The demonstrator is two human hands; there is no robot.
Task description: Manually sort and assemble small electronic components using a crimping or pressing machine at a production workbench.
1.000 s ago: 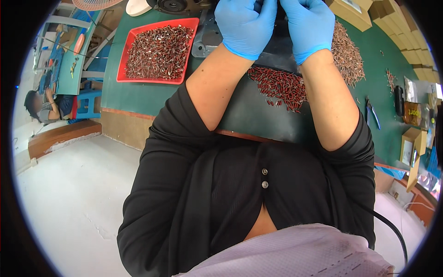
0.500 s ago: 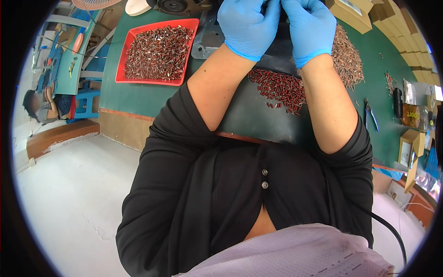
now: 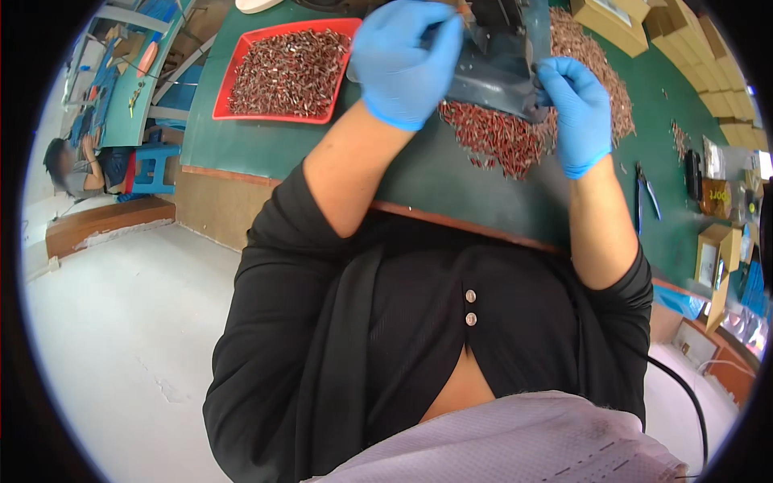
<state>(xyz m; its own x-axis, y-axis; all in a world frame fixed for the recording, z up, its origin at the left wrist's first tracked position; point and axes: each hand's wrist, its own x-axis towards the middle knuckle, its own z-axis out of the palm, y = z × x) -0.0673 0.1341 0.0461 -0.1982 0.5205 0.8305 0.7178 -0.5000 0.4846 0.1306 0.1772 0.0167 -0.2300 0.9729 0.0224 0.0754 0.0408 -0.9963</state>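
Note:
Both my hands wear blue gloves at a dark metal machine (image 3: 495, 84) at the top of the view. My left hand (image 3: 403, 68) is at the machine's left side, thumb and fingers drawn together; what they hold, if anything, is too small to make out. My right hand (image 3: 580, 113) is at the machine's right corner with thumb and forefinger pinched beside a small dark part I cannot identify. Under and in front of the machine lies a pile of small dark-red parts with wire leads (image 3: 503, 145). A larger heap of copper-coloured leaded parts (image 3: 600, 76) spreads behind my right hand.
A red tray (image 3: 221, 109) full of small red and silver parts stands on the green table left of my left hand. Blue-handled pliers (image 3: 648, 197) lie at the right. Cardboard boxes (image 3: 616, 24) line the far right. Another person (image 3: 80, 165) sits at the far left.
My hands have parted: the right moved right and toward me to the machine's corner, the left shifted left and slightly nearer me. More of the machine is visible between them.

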